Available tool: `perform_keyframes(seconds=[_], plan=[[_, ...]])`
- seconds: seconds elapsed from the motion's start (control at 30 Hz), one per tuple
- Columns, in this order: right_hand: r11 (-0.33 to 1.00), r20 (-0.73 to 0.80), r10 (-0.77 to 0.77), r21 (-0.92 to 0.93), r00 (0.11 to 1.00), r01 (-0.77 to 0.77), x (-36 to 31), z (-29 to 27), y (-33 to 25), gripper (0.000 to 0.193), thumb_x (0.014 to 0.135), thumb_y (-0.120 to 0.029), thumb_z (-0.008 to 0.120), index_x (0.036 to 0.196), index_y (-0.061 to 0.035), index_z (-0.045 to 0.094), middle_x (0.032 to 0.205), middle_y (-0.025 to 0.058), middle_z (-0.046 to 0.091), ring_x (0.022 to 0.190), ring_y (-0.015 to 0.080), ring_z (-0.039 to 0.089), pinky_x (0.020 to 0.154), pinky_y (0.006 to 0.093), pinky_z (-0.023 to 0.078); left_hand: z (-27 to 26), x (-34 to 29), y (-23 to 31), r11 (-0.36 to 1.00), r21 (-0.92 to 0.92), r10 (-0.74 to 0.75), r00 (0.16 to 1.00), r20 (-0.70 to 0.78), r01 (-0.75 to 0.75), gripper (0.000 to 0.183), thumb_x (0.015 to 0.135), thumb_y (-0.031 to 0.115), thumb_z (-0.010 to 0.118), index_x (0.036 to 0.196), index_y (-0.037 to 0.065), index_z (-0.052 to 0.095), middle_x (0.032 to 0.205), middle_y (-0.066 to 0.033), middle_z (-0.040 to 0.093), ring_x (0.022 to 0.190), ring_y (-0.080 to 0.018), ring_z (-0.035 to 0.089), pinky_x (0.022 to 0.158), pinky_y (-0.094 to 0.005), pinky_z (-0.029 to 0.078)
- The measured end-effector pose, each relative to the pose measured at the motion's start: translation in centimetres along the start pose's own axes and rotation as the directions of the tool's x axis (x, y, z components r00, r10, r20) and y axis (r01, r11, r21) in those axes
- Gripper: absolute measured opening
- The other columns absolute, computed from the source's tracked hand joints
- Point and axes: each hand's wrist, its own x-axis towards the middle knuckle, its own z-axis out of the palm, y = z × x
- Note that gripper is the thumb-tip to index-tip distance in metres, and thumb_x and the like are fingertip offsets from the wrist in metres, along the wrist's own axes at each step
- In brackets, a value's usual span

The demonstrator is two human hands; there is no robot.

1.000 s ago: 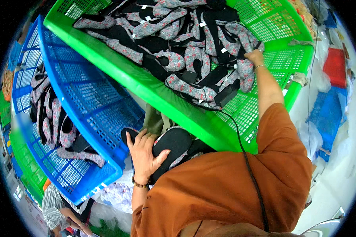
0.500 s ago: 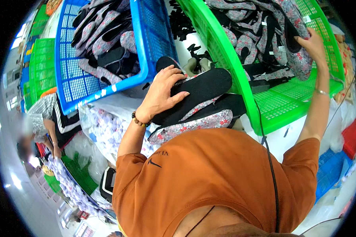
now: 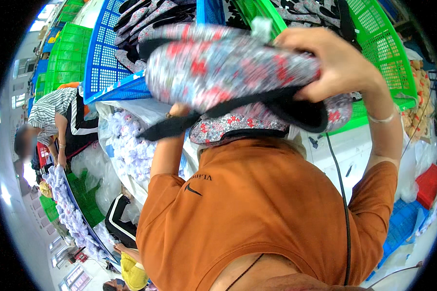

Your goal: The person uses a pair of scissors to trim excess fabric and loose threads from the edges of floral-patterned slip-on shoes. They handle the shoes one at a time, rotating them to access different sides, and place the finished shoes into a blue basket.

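Observation:
My right hand grips floral slippers, grey with red flowers and black edging, holding them up in front of me. They are smeared by motion, and I cannot make out how many there are. Behind them my left hand is mostly hidden; only a bit near the wrist shows, so its fingers cannot be made out. Below, close to my shirt, lies another floral slipper with a black edge. More such slippers fill the blue basket, and others lie in the green basket.
A plastic bag of pale fluffy pieces stands to my left. Further left a person in a striped top leans over a heap of similar pieces. A black cable hangs down my front. A red bin sits at the right.
My right hand has come out of the green basket, bringing floral slippers leftward and toward me. The slippers now cover my left hand, which was resting on black soles.

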Motion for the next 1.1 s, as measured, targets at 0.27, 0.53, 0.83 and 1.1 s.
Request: perform_keyframes(seconds=[0.27, 0.53, 0.83, 1.1], plan=[[0.983, 0.510, 0.142, 0.030, 0.848, -0.183, 2.1, 10.4, 3.2, 0.058, 0.058, -0.037, 0.073, 0.092, 0.0065, 0.057, 0.104, 0.0172, 0.051, 0.097, 0.0317, 0.052, 0.082, 0.0372, 0.044, -2.0, -0.7, -2.6, 0.848, -0.529, -0.008, 0.997, 0.075, 0.046, 0.060, 0.096, 0.048, 0.033, 0.120, -0.004, 0.051, 0.112, -0.0175, 0.060, 0.103, -0.0231, 0.059, 0.089, -0.0356, 0.048], [0.980, 0.544, 0.192, -0.058, 0.817, -0.192, 2.2, 10.0, -0.7, 0.060, 0.056, -0.045, 0.078, 0.082, 0.0061, 0.059, 0.099, 0.0188, 0.052, 0.084, 0.0321, 0.055, 0.072, 0.0368, 0.046, -7.7, -5.7, -4.3, 0.459, -0.866, 0.359, 0.933, -0.022, -0.197, 0.085, 0.079, 0.067, 0.047, 0.127, -0.004, 0.046, 0.129, -0.0274, 0.045, 0.113, -0.0382, 0.052, 0.095, -0.0489, 0.043], [0.934, 0.131, 0.274, 0.200, 0.953, -0.296, 0.4, 7.3, 0.9, 0.040, 0.075, -0.039, 0.070, 0.079, 0.0002, 0.063, 0.066, 0.0084, 0.055, 0.060, 0.0182, 0.052, 0.053, 0.0321, 0.040, -8.3, -10.3, -2.0, 0.921, -0.312, 0.235, 0.971, -0.036, -0.235, 0.070, 0.051, 0.021, 0.073, 0.112, -0.008, 0.056, 0.105, -0.0148, 0.063, 0.096, -0.0237, 0.062, 0.091, -0.0326, 0.046], [0.834, 0.316, 0.552, -0.215, 0.771, -0.509, -6.2, 7.3, 0.2, 0.047, 0.080, -0.046, 0.061, 0.077, 0.0008, 0.061, 0.071, 0.0198, 0.061, 0.069, 0.0361, 0.060, 0.062, 0.0419, 0.047, -9.1, -9.5, -6.2, 0.530, -0.717, 0.293, 0.891, -0.346, -0.453, 0.071, 0.061, 0.024, 0.068, 0.122, -0.007, 0.048, 0.120, -0.0233, 0.054, 0.109, -0.0356, 0.056, 0.097, -0.0438, 0.042]])
